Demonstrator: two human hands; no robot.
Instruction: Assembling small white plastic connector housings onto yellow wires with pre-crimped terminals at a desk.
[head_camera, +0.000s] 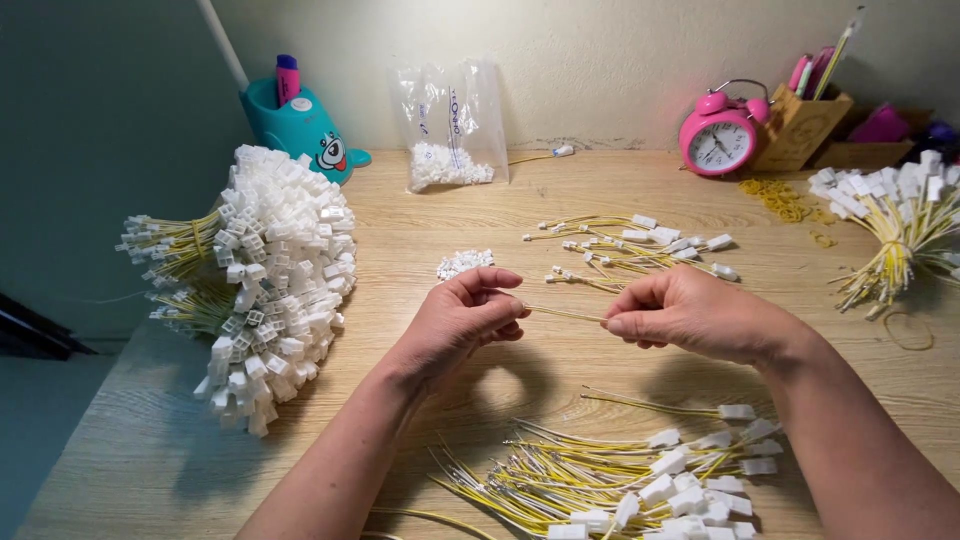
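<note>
My left hand (462, 315) and my right hand (690, 315) hover over the middle of the wooden desk (130, 450), each pinching one end of a thin yellow wire (565, 314) stretched between them. A small pile of loose white connectors (465, 263) lies just beyond my left hand. Behind my right hand sits a loose scatter of yellow wires with white connectors (640, 248). Close to me, under my forearms, lies a larger heap of the same connector-tipped wires (630, 480).
A big stack of bundled wires with white connectors (265, 280) fills the left side, another bundle (895, 215) lies at the right. At the back stand a teal pen holder (300, 125), a plastic bag of connectors (450, 125), a pink alarm clock (720, 135), a wooden organiser (805, 125) and rubber bands (780, 198).
</note>
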